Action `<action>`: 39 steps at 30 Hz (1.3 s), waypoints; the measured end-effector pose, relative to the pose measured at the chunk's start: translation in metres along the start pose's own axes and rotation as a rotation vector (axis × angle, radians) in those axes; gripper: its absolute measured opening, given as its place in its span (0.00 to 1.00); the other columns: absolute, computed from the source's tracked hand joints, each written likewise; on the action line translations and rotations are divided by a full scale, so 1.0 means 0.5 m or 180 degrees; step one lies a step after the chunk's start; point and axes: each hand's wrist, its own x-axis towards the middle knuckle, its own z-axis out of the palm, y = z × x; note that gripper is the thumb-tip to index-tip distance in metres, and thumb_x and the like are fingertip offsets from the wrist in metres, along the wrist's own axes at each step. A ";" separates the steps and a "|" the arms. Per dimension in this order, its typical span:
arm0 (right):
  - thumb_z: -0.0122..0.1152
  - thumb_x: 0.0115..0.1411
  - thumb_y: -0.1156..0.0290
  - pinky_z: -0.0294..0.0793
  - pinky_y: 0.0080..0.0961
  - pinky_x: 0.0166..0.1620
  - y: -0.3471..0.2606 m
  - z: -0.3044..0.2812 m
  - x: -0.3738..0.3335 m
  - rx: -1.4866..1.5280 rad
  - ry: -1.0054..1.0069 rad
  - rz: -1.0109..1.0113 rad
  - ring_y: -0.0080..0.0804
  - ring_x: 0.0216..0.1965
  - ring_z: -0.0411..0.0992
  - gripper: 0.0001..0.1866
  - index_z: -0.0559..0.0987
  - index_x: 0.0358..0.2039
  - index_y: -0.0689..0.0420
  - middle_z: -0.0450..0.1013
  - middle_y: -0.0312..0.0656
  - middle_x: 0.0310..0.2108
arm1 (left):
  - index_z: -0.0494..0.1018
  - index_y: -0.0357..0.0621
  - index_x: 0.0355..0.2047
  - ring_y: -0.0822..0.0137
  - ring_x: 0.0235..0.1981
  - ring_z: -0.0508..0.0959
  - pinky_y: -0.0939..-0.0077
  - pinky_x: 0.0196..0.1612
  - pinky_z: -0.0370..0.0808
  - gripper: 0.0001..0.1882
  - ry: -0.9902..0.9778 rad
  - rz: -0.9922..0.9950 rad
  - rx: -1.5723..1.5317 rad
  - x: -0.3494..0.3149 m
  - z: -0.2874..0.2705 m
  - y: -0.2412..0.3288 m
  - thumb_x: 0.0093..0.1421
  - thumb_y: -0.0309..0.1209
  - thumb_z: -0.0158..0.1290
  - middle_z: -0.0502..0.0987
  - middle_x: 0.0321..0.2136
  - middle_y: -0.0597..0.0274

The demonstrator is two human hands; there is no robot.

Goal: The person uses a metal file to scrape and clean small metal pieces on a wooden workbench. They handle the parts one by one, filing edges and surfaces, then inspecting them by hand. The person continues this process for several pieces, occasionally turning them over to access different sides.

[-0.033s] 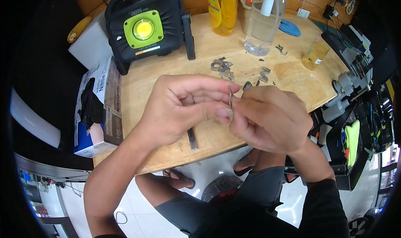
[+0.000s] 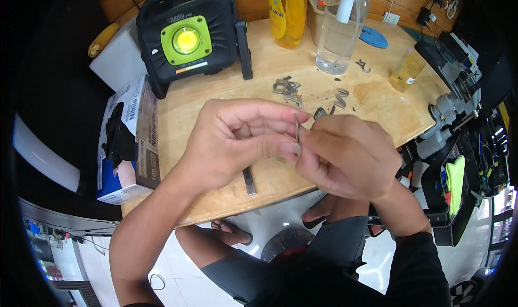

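Observation:
Over the table's near part, a thin grey metal piece stands edge-on between my hands; its full shape is hidden. My left hand grips it by thumb and fingertips from the left. From the right, my right hand closes its thumb and forefinger against the same piece. Beyond my fingers lies a loose cluster of grey metal letters, with an M-shaped metal piece to its right. Farther back sits a curved metal piece. Partly covered by my left hand, a narrow dark strip rests near the front edge.
A lit work light stands at the back left, beside a glove box. Along the back are a yellow liquid bottle, a clear bottle and a blue disc. An amber container stands right.

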 end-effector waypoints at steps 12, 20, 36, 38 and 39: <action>0.76 0.47 0.83 0.82 0.27 0.28 -0.003 0.004 -0.007 0.0096 0.0096 0.0077 0.36 0.27 0.82 0.12 0.85 0.34 0.62 0.81 0.44 0.32 | 0.79 0.28 0.58 0.67 0.48 0.87 0.75 0.54 0.84 0.21 0.0024 0.0132 -0.0009 -0.005 0.008 -0.001 0.64 0.16 0.65 0.87 0.47 0.48; 0.77 0.47 0.83 0.82 0.28 0.28 -0.003 0.002 -0.003 0.0178 0.0118 0.0101 0.37 0.26 0.82 0.12 0.85 0.34 0.62 0.80 0.44 0.32 | 0.78 0.29 0.56 0.69 0.49 0.87 0.76 0.54 0.84 0.20 0.0041 0.0252 0.0004 -0.011 0.012 0.001 0.64 0.15 0.65 0.86 0.48 0.51; 0.73 0.55 0.81 0.77 0.32 0.28 -0.010 0.010 -0.011 0.0661 -0.0213 0.1278 0.39 0.26 0.77 0.11 0.80 0.37 0.60 0.77 0.43 0.30 | 0.84 0.35 0.43 0.73 0.42 0.84 0.80 0.44 0.79 0.08 0.0400 0.0767 0.1495 0.000 -0.034 0.018 0.65 0.22 0.67 0.86 0.45 0.56; 0.72 0.57 0.80 0.77 0.35 0.29 -0.034 -0.004 -0.018 0.0977 -0.0628 0.1815 0.42 0.27 0.78 0.10 0.78 0.37 0.60 0.76 0.45 0.30 | 0.85 0.37 0.40 0.75 0.40 0.83 0.81 0.43 0.77 0.06 0.0702 0.0567 0.2108 -0.019 -0.037 0.046 0.64 0.24 0.68 0.86 0.42 0.60; 0.72 0.58 0.80 0.77 0.36 0.30 -0.048 -0.011 -0.019 0.1088 -0.0923 0.2025 0.44 0.28 0.78 0.10 0.78 0.38 0.60 0.76 0.46 0.31 | 0.86 0.37 0.38 0.75 0.39 0.82 0.81 0.42 0.76 0.05 0.0848 0.0454 0.2421 -0.028 -0.036 0.056 0.63 0.24 0.69 0.86 0.40 0.61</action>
